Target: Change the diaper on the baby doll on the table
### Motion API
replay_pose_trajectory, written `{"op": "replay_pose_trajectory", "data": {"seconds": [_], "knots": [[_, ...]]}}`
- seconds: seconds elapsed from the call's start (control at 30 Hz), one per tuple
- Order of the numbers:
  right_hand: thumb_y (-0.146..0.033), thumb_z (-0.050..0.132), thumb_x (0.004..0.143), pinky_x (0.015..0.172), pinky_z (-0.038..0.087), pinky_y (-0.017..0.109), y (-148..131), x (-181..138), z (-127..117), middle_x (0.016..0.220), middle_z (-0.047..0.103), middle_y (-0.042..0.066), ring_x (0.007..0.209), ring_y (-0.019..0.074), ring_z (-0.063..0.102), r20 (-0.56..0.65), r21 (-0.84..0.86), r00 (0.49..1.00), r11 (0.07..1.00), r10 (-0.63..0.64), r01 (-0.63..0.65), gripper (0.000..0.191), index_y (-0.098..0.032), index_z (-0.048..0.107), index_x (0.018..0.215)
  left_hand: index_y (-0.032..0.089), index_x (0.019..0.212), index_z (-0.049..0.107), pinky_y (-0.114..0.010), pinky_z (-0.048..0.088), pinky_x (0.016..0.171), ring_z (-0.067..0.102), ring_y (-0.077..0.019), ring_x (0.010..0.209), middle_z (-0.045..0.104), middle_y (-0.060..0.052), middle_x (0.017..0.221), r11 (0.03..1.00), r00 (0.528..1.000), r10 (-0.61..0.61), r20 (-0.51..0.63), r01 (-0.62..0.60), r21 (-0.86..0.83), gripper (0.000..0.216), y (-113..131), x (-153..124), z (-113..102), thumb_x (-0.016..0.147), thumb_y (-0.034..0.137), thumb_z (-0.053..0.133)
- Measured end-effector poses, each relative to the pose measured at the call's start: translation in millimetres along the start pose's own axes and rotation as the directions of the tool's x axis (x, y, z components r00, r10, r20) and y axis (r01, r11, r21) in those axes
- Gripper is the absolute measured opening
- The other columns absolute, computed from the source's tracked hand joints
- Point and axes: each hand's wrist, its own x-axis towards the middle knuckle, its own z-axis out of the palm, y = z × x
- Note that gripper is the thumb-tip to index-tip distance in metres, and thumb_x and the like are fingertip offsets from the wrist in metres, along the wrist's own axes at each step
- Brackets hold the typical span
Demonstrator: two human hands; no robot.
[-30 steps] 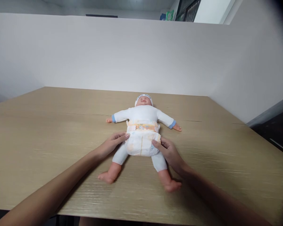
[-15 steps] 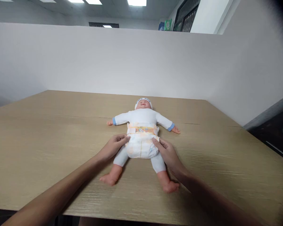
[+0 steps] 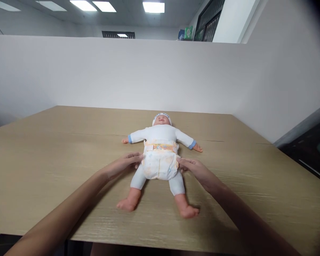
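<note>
A baby doll (image 3: 161, 133) in a white suit with blue cuffs and a white cap lies on its back, head away from me, arms and legs spread. Around its hips is a white diaper (image 3: 160, 165) with an orange patterned waistband, fastened across the front. My left hand (image 3: 125, 164) pinches the diaper's edge at the left hip. On the opposite side, my right hand (image 3: 193, 167) has its thumb and fingers closed on the other edge, by the right leg opening. Some fingertips of both hands are hidden.
The doll rests on a wide wooden table (image 3: 69, 153), whose front edge is near me. A white partition wall (image 3: 149, 74) stands behind it and another wall rises at the right. A dark object (image 3: 309, 142) is beyond the table's right edge.
My right hand has shifted outward from the diaper's front to its side edge. My left hand has moved slightly outward too. The doll's legs have come a little closer together.
</note>
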Motion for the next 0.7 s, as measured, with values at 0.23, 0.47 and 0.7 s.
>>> {"op": "replay_pose_trajectory", "data": {"seconds": [0.23,0.47,0.7], "knots": [[-0.072,0.07,0.08,0.072,0.047,0.033,8,19,-25,0.085,0.078,0.011,0.079,0.0218,0.068,-0.055,-0.121,0.996,0.99,-0.077,0.07,0.056,-0.017,0.076,0.083,0.018,0.106,0.071,-0.04,0.047,0.099,0.063,-0.0258,0.105,0.075,-0.014,0.117,0.997,0.998,-0.058,0.025,0.057,0.043,0.045,4,-1,-26,0.098,0.061,0.059],[-0.044,0.058,0.095,0.083,0.049,0.04,26,37,-48,0.089,0.075,0.009,0.083,0.0263,0.066,-0.33,-0.709,0.705,0.658,-0.628,0.254,0.024,-0.021,0.067,0.093,0.02,0.099,0.061,-0.038,0.048,0.084,0.058,-0.0214,0.083,0.068,-0.007,0.096,0.852,0.854,0.364,-0.371,-0.145,0.502,0.038,-21,19,-46,0.1,0.058,0.054],[-0.036,0.067,0.089,0.104,0.044,0.048,36,87,-70,0.141,0.062,0.018,0.125,0.0371,0.056,-0.138,-0.944,0.604,0.289,-0.785,0.158,0.052,-0.018,0.061,0.137,0.016,0.135,0.055,-0.05,0.038,0.111,0.051,-0.0371,0.13,0.06,-0.018,0.141,0.246,0.643,0.712,-0.28,0.146,0.958,0.052,-28,65,-58,0.091,0.042,0.065]]}}
